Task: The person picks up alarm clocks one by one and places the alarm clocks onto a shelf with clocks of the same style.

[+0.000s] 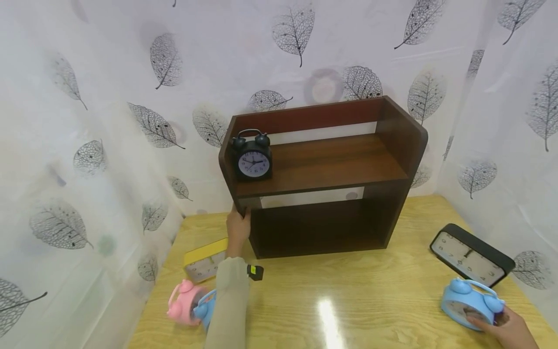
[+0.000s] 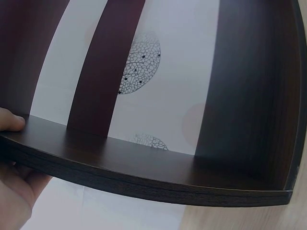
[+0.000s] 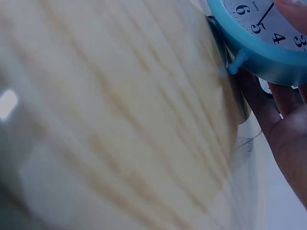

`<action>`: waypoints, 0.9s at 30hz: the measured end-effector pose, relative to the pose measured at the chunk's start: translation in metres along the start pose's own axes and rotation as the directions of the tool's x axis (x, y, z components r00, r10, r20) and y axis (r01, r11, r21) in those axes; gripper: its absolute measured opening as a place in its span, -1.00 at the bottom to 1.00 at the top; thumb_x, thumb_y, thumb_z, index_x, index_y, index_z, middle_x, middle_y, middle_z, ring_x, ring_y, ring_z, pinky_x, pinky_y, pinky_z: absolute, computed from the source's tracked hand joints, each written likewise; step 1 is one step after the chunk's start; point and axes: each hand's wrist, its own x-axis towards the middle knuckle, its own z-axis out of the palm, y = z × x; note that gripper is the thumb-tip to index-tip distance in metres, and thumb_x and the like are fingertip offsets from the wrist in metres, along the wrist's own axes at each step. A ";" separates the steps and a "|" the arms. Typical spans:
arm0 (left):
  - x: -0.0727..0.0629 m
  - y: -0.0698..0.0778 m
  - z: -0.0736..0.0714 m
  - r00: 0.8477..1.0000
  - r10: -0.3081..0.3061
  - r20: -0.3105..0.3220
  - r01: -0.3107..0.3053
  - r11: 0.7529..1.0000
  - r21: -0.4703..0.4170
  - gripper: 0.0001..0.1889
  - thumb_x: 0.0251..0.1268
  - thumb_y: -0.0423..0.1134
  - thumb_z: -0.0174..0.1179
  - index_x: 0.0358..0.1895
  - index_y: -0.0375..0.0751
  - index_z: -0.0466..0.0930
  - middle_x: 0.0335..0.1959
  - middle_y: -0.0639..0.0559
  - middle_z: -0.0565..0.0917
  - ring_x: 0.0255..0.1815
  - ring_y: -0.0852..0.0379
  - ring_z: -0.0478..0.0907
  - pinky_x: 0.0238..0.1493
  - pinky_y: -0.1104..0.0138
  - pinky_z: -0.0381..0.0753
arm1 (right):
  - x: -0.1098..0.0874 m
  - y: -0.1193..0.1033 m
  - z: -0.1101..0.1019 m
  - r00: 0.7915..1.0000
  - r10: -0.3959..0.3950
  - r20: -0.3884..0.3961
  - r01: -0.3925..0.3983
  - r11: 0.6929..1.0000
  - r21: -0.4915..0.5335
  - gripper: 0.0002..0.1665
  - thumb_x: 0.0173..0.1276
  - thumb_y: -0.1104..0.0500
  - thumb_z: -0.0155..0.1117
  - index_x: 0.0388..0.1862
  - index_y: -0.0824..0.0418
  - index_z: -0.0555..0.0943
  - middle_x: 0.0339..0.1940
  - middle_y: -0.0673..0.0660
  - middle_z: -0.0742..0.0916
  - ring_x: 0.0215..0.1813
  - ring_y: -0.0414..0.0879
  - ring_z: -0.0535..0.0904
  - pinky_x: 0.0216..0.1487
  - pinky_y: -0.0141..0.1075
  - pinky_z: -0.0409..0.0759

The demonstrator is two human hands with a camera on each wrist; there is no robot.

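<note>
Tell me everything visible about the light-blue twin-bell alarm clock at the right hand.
The round, light-blue twin-bell alarm clock has a smooth casing, two bells, an arched handle, a peg-like foot and a white dial with black numerals. It tilts backward, gripped by the right hand, thumb over the dial. A rectangular black-framed clock stands just beyond. Whether it touches the yellowish wood-grain table is unclear.

A twin-bell alarm clock (image 1: 254, 162) stands upper left in the two-tier bookshelf (image 1: 331, 162); at right, another alarm clock (image 1: 465, 301) is before a desk clock (image 1: 467, 256).
</note>
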 end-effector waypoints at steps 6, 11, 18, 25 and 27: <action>0.001 -0.001 0.000 1.000 -0.008 0.015 0.008 1.000 -0.009 -0.56 0.37 -0.23 -0.01 0.25 -0.33 0.30 0.09 -0.42 0.55 0.09 -0.37 0.50 0.07 -0.12 0.47 | 0.000 0.000 0.000 1.000 0.004 -0.029 -0.004 1.000 0.000 0.23 0.11 -0.20 0.36 0.26 0.74 0.01 0.24 0.67 0.23 0.24 0.53 0.24 0.11 0.18 0.43; 0.001 -0.002 0.000 1.000 -0.017 0.020 0.017 1.000 -0.023 -0.56 0.38 -0.22 -0.01 0.26 -0.31 0.31 0.09 -0.41 0.55 0.11 -0.35 0.49 0.09 -0.12 0.46 | 0.002 -0.002 -0.002 0.999 -0.026 -0.047 0.026 1.000 -0.012 0.22 0.10 -0.22 0.36 0.26 0.72 0.04 0.24 0.68 0.28 0.23 0.54 0.27 0.04 0.11 0.51; 0.001 -0.002 -0.001 1.000 -0.011 0.018 0.011 1.000 -0.020 -0.56 0.38 -0.22 -0.01 0.26 -0.30 0.30 0.09 -0.41 0.55 0.08 -0.37 0.50 0.06 -0.13 0.47 | -0.005 -0.023 -0.018 0.968 -0.228 -0.101 0.230 0.973 0.004 0.04 0.25 -0.08 0.28 0.30 0.67 0.05 0.05 0.43 0.61 -0.19 -0.11 0.67 -0.25 -0.27 0.62; 0.001 -0.003 -0.001 0.999 -0.022 0.035 0.024 0.999 -0.048 -0.52 0.39 -0.23 -0.03 0.32 -0.31 0.24 0.10 -0.42 0.54 0.09 -0.35 0.50 0.07 -0.12 0.47 | -0.014 -0.060 -0.035 0.887 -0.415 -0.203 0.444 0.888 0.122 -0.34 0.24 0.19 0.31 0.28 0.05 0.28 -0.26 -0.66 0.33 -0.26 -0.76 0.30 -0.37 -0.55 0.50; 0.001 -0.004 0.000 0.999 -0.031 0.041 0.034 0.998 -0.058 -0.51 0.39 -0.24 -0.04 0.34 -0.30 0.22 0.11 -0.42 0.53 0.10 -0.34 0.50 0.08 -0.11 0.48 | -0.015 -0.073 -0.040 0.851 -0.470 -0.234 0.505 0.854 0.123 -0.40 0.21 0.26 0.32 0.15 -0.11 0.32 -0.23 -0.65 0.37 -0.23 -0.74 0.34 -0.36 -0.57 0.50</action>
